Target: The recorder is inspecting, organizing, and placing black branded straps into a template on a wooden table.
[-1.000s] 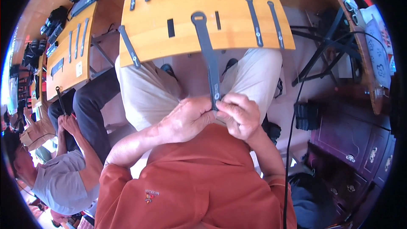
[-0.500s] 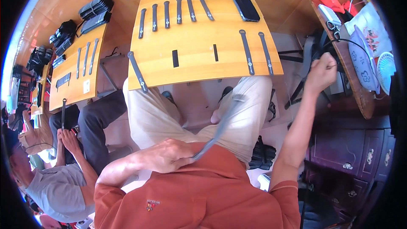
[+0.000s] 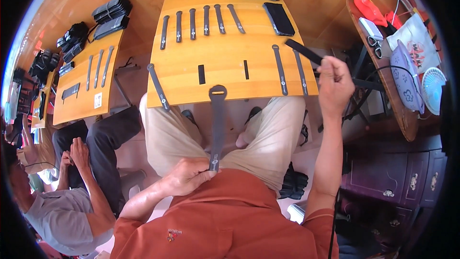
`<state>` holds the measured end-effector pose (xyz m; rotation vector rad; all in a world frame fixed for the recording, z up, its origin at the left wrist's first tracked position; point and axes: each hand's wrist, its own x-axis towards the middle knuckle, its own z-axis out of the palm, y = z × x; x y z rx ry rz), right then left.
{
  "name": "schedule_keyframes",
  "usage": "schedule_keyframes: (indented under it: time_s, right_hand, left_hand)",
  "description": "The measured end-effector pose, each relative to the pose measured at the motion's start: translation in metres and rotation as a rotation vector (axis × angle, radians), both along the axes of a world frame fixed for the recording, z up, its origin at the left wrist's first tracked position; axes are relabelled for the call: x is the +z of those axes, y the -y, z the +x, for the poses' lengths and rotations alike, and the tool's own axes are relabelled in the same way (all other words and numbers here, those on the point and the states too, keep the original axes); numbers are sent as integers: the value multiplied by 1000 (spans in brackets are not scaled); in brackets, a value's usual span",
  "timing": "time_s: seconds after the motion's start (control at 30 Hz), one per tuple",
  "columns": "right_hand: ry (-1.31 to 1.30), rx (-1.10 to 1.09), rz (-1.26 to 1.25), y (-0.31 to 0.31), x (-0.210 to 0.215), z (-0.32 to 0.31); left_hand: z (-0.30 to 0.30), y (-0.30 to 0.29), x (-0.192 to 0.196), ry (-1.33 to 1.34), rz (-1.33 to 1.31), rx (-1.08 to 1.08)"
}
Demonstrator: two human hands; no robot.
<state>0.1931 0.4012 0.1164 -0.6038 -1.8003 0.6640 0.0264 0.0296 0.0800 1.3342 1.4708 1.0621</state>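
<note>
Left hand, at the lap, pinches the lower end of a long grey strap; the strap's ringed upper end lies over the near edge of the wooden surface. Two grey strips lie toward the surface's right edge. Right hand, raised past that edge, is closed on a short black strip.

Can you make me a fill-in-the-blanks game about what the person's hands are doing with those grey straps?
1. The left hand pinches one end of a long grey strap, and its far end rests on the wooden ____.
2. The right hand holds up a short ____ piece.
3. At the table's far edge lie ____ grey straps in a row.

Missing words: table; black; six
</note>
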Motion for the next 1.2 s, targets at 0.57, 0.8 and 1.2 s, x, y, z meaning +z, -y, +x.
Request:
schedule_keyframes:
  time_s: [0.57,0.8,1.2]
  right_hand:
    - [392,199,451,80,-85,-82]
    - [611,258,410,98,-127,-90]
    - [338,615,-459,172,-67,-31]
  left_hand:
    - [-3,9,-19,183,-138,248]
    - [-3,14,-25,204,-153,273]
    - [5,-34,-39,153,-133,134]
